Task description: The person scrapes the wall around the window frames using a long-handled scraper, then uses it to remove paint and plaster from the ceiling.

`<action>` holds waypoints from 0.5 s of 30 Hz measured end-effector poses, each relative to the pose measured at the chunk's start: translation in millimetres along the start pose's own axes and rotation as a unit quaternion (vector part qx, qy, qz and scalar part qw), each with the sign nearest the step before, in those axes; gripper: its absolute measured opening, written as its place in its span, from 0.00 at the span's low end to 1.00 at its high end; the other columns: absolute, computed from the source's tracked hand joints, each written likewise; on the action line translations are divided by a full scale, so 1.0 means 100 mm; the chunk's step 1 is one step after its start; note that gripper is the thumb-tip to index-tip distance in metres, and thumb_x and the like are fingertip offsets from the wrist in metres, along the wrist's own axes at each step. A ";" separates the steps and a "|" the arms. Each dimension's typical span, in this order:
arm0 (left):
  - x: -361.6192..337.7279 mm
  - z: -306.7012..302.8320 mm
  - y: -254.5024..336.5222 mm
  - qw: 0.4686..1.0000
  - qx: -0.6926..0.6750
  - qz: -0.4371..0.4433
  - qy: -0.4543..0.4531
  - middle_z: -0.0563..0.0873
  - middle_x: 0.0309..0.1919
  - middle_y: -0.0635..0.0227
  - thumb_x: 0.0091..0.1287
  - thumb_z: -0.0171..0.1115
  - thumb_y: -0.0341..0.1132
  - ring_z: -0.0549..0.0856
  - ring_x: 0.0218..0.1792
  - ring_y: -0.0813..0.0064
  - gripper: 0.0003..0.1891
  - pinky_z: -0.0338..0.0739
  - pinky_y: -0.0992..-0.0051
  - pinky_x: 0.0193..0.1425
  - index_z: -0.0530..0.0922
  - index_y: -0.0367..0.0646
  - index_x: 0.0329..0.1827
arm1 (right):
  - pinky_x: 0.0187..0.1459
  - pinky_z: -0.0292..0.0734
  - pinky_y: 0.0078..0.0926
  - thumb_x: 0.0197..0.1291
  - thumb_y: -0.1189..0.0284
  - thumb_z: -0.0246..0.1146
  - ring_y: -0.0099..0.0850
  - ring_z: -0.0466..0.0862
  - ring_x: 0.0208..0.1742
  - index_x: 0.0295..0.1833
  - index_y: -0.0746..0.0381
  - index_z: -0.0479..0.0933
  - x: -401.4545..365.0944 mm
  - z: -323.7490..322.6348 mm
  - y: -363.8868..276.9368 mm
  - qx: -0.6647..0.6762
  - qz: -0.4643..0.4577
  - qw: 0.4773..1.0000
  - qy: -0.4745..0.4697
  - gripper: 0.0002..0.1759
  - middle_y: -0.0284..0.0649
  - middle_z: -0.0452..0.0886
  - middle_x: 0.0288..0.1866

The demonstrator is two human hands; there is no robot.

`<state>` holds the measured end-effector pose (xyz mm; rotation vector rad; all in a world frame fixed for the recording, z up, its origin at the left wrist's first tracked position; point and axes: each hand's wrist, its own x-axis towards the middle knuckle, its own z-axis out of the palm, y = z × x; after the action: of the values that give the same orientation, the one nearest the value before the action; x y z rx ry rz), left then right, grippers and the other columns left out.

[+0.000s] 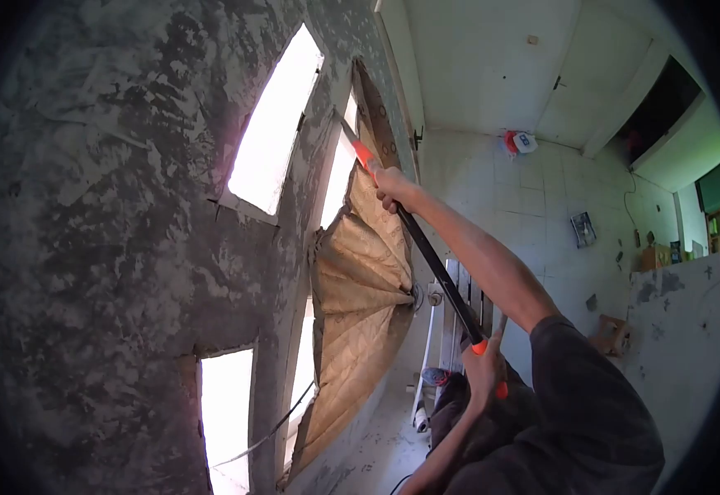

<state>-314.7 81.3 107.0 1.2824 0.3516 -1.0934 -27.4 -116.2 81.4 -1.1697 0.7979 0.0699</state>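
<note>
Dark sleeve (pixel 591 412) of the person filled the near right corner. Just beside it the left hand (pixel 485 367) was closed around the orange end of a long tool (pixel 438 264). The right hand (pixel 393 188) was clamped on the same black handle much farther up, close under the orange neck. The tool ran from near right to far left. Its thin grey tip reached the edge of the window, where a beige cloth (pixel 360 272) hung over the glass, between the rough grey wall (pixel 87 206) and a radiator (pixel 461 289).

To do this work well, I judged that the upper hand should only guide the tip, and the lower hand should give the force in short, controlled moves. The bare forearm was near the cloth and the frame, so a slip could scrape it.

The shape of the tip was hard to make out against the bright light, and I could not tell if it touched the frame or the cloth. How the cloth was fixed at its top was hidden. The view was bent and tilted, and a dark rim cut off its corners.
</note>
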 end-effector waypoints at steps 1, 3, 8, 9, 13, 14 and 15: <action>0.06 0.01 0.04 1.000 0.013 -0.005 -0.010 0.69 0.10 0.74 0.66 0.62 0.37 0.69 0.09 0.79 0.18 0.61 0.77 0.13 0.66 0.46 0.20 | 0.11 0.56 0.20 0.68 0.40 0.44 0.19 0.61 0.11 0.32 0.57 0.63 0.03 -0.02 -0.07 0.010 -0.010 1.000 0.001 0.30 0.28 0.60 0.16; -0.09 0.05 -0.06 1.000 -0.014 0.006 -0.015 0.68 0.10 0.75 0.67 0.61 0.37 0.68 0.08 0.80 0.17 0.60 0.77 0.13 0.67 0.45 0.20 | 0.11 0.58 0.22 0.68 0.41 0.44 0.20 0.62 0.10 0.27 0.57 0.64 0.01 -0.01 -0.06 -0.016 -0.047 0.998 0.029 0.31 0.29 0.63 0.15; 0.13 0.00 0.06 1.000 0.016 0.008 -0.020 0.66 0.08 0.75 0.66 0.62 0.37 0.67 0.07 0.81 0.19 0.59 0.78 0.10 0.66 0.47 0.18 | 0.11 0.59 0.22 0.67 0.39 0.45 0.21 0.63 0.10 0.26 0.57 0.64 0.20 -0.04 0.05 -0.009 -0.024 1.000 0.003 0.32 0.30 0.64 0.15; 0.06 0.01 0.02 0.999 0.016 0.016 -0.026 0.66 0.08 0.75 0.66 0.62 0.37 0.67 0.07 0.81 0.19 0.59 0.78 0.10 0.66 0.47 0.18 | 0.11 0.60 0.23 0.67 0.39 0.45 0.21 0.63 0.10 0.26 0.57 0.64 0.18 -0.05 0.00 -0.012 -0.029 0.999 0.015 0.32 0.30 0.64 0.15; -0.27 0.06 -0.30 0.999 -0.052 -0.005 0.005 0.68 0.09 0.75 0.67 0.62 0.37 0.67 0.07 0.81 0.18 0.59 0.78 0.11 0.67 0.46 0.19 | 0.12 0.62 0.24 0.66 0.39 0.43 0.22 0.66 0.12 0.35 0.62 0.68 -0.60 0.17 -0.03 -0.040 -0.022 0.999 -0.030 0.33 0.32 0.66 0.18; -0.20 0.06 -0.38 0.999 -0.036 0.017 0.023 0.68 0.09 0.74 0.67 0.62 0.36 0.67 0.07 0.81 0.18 0.59 0.78 0.11 0.67 0.46 0.19 | 0.12 0.62 0.24 0.66 0.39 0.43 0.22 0.66 0.12 0.35 0.62 0.68 -0.57 0.17 0.02 -0.042 -0.016 0.998 -0.034 0.33 0.32 0.66 0.18; -0.14 0.05 -0.44 0.998 -0.022 0.038 0.042 0.69 0.09 0.73 0.66 0.62 0.36 0.67 0.07 0.81 0.18 0.59 0.77 0.10 0.67 0.46 0.20 | 0.11 0.59 0.22 0.66 0.37 0.44 0.20 0.64 0.12 0.35 0.60 0.66 -0.53 0.16 0.03 -0.037 -0.013 0.999 -0.032 0.33 0.30 0.64 0.18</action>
<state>-358.2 87.6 93.3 1.2938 0.3847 -0.9648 -59.0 -83.0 112.8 -1.2425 0.7277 0.1156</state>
